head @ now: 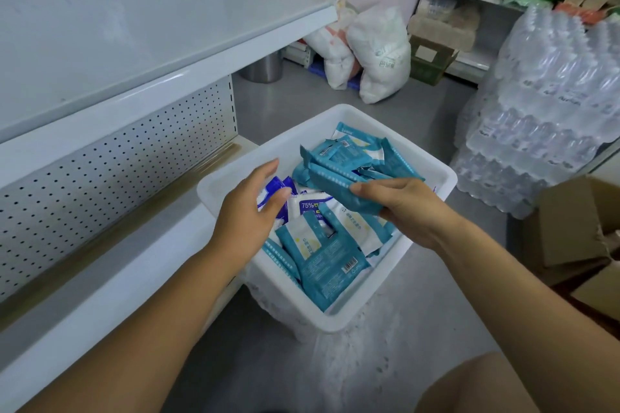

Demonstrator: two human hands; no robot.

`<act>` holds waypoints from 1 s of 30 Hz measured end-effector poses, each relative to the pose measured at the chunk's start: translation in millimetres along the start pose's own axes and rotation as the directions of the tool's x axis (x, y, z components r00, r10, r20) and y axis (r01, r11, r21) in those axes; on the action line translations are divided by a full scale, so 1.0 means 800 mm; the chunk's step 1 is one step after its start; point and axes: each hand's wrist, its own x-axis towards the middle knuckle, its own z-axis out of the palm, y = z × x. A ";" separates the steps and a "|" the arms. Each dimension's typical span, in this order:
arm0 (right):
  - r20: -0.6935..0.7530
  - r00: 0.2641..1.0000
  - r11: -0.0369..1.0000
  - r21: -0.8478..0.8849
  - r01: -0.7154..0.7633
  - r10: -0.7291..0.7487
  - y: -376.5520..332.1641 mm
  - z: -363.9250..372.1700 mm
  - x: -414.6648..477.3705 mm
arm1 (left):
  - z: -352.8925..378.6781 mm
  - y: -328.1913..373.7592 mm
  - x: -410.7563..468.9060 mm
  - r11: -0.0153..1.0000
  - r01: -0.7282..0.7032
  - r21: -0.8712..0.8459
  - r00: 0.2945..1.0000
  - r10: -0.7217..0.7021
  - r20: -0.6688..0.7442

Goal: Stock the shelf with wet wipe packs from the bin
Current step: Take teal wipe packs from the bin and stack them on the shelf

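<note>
A white plastic bin stands on the grey floor, filled with several teal and white wet wipe packs. My right hand grips a teal wipe pack over the bin, thumb on its near edge. My left hand reaches into the bin's left side, fingers curled on a blue and white pack. The white metal shelf at the left holds nothing in the part I can see.
A lower shelf board runs beside the bin. Stacked shrink-wrapped water bottles stand at the right, cardboard boxes next to them. White sacks and a metal can sit behind the bin.
</note>
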 end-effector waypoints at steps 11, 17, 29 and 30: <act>0.322 0.942 0.916 0.399 -0.047 -0.092 -0.073 0.063 -0.032 | -0.094 0.084 0.023 0.967 -0.062 -0.248 0.993 0.084 0.079; 0.250 0.958 0.871 0.491 0.000 -0.140 -0.142 0.108 -0.030 | -0.171 0.132 0.029 0.973 -0.122 -0.198 0.989 0.104 -0.101; 0.408 0.834 0.928 0.128 0.351 -0.372 -0.243 0.291 -0.014 | -0.352 0.117 -0.006 0.896 0.031 -0.444 0.876 -0.238 -0.419; 0.377 0.834 0.913 0.112 0.392 -0.404 -0.247 0.310 -0.013 | -0.366 0.112 -0.011 0.882 0.041 -0.469 0.857 -0.272 -0.437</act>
